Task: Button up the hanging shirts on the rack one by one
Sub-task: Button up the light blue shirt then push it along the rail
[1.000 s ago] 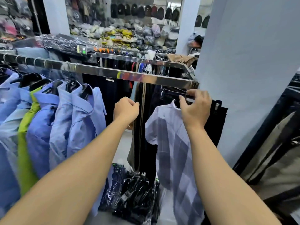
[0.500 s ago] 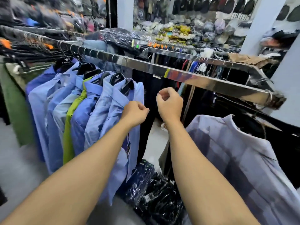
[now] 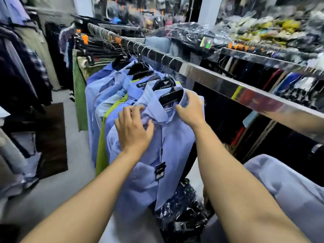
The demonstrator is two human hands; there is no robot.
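Your left hand [image 3: 133,132] lies on the front of the nearest blue shirt [image 3: 175,146], just below the collar [image 3: 157,106]; its fingers are spread and bent into the cloth, the thumb near the placket, though whether they pinch the cloth or only press it cannot be told. Your right hand [image 3: 190,109] curls over the shirt's right shoulder beside the collar, thumb in front and fingers over the top, gripping the cloth next to the black hanger [image 3: 171,97].

That shirt hangs at the near end of the row on the steel rail [image 3: 219,83], facing you. A black price tag [image 3: 160,171] dangles on a string down its front. The collar stands open and the hanger shows inside it. Whether any buttons are done is too blurred to tell.

Behind it, to the left, more shirts [image 3: 108,92] hang close together on the same rail, mostly blue, with one green shirt [image 3: 103,155] among them. Further along the rail hang green trousers [image 3: 78,95].

Below the nearest shirt, bagged dark clothes [image 3: 182,213] lie on the floor. At lower right, a pale checked shirt [image 3: 284,186] shows beside your right arm. Dark garments [image 3: 249,72] hang behind the rail.
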